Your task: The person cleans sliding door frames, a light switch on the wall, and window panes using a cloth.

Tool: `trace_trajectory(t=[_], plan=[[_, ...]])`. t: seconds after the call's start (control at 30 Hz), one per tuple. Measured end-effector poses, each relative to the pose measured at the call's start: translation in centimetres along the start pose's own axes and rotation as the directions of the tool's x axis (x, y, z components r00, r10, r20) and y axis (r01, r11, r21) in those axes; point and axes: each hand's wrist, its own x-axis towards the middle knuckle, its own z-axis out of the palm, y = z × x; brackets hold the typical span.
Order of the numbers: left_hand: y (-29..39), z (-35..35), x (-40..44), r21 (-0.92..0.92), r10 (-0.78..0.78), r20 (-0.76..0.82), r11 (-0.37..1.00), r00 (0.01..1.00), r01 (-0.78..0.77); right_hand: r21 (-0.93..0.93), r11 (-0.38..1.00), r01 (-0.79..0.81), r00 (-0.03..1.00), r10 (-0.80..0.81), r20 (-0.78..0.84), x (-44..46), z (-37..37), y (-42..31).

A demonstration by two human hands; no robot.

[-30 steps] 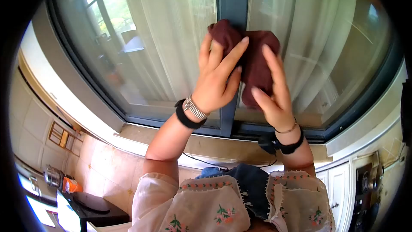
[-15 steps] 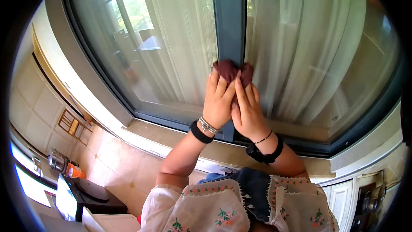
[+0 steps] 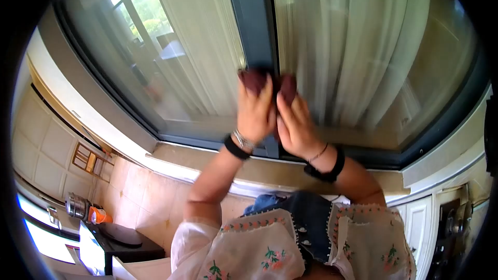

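Observation:
A dark maroon cloth (image 3: pixel 254 81) is bunched against the dark grey upright bar (image 3: pixel 250 21) of a window frame. My left hand (image 3: pixel 254 114) presses on its left part, with the fingers closed over the fabric. On the right part of the cloth, my right hand (image 3: pixel 295 127) holds a second bunch near the bar's right edge. Both hands are slightly blurred, and the palms are hidden. The left glass pane (image 3: pixel 181 88) and right glass pane (image 3: pixel 358 72) flank the bar, with pale curtains behind them.
A beige sill (image 3: pixel 207 162) runs below the window, close under my forearms. At lower left, a wooden chair (image 3: pixel 87 159), a metal pot (image 3: pixel 77 206) and a black-topped appliance (image 3: pixel 124 241) stand by the tiled floor. A stove (image 3: pixel 451 228) is at lower right.
My hands have moved slightly apart, and the cloth now shows as two more separated bunches. The view has tilted a little, so the bar leans to the left.

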Motion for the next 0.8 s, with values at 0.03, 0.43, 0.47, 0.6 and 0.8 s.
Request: trace_trajectory(t=[0.03,0.43,0.47,0.6,0.8], plan=[[-0.2,-0.7,2.7,-0.01,0.045,-0.05,0.999,0.998,-0.045,0.005,1.0,0.012,0.999,-0.012,-0.045,2.3,-0.6,-0.3],[-0.3,0.8,-6.9,-0.028,-0.141,0.2,0.988,0.969,0.15,-0.211,0.971,-0.115,0.993,0.117,-0.002,-4.0,4.2,0.0],[0.1,1.0,-8.6,-0.057,-0.221,0.259,0.968,0.94,0.244,-0.212,0.969,-0.127,0.992,0.129,-0.002,-5.8,4.7,0.0],[1.3,3.4,-17.7,0.073,-0.286,0.396,0.957,0.873,0.28,-0.177,0.965,-0.194,0.951,0.23,0.208,-12.8,6.0,0.6],[3.1,4.4,-27.7,0.146,-0.313,0.664,0.945,0.679,0.293,-0.073,0.901,-0.427,0.791,0.411,0.453,-21.3,7.1,-0.4]])
